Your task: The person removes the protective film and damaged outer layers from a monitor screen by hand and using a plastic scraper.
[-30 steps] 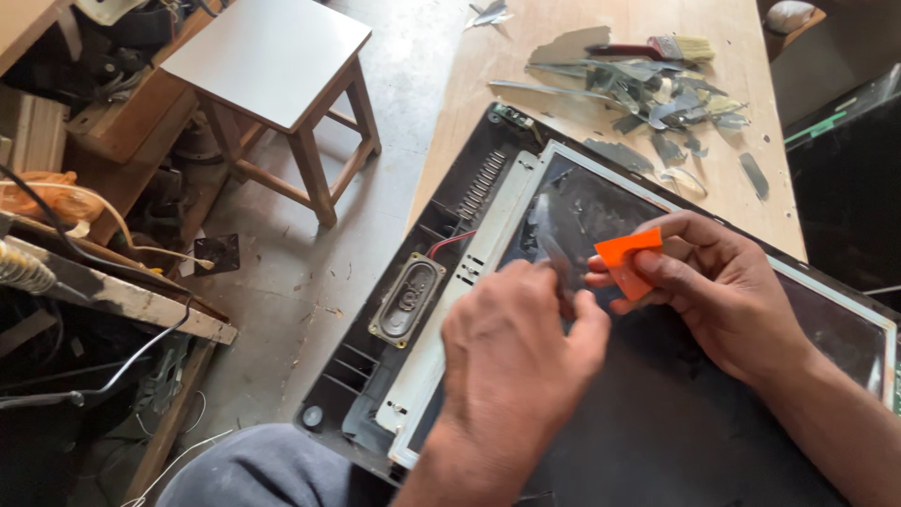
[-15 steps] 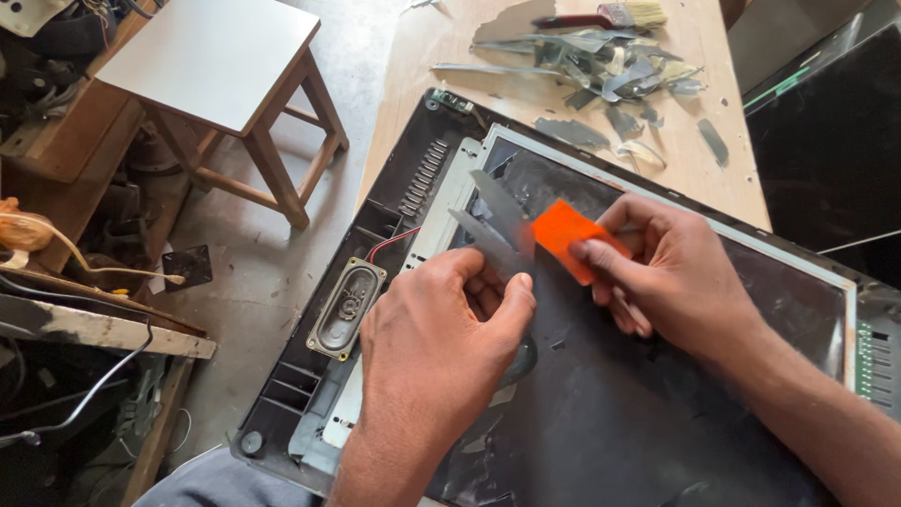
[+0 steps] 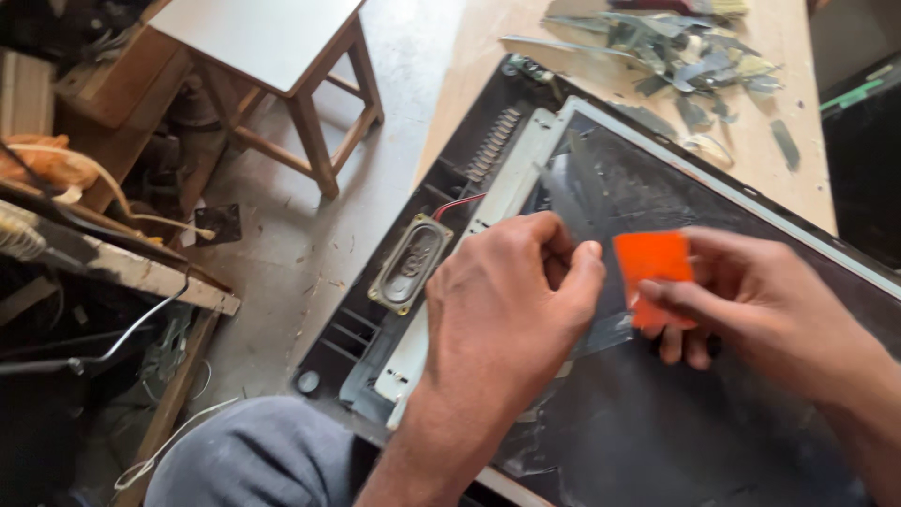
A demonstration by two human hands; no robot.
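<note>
The right hand's fingers were pinched shut on an orange scraper, now lifted slightly clear of the dark panel, where half a second before its edge had been pressed lower against it. The left hand stayed curled tight, fingers seemingly gripping a sliver of the panel's cracked layer. Beyond lay the oval speaker, glass shards on the tabletop, and a wooden stool.
</note>
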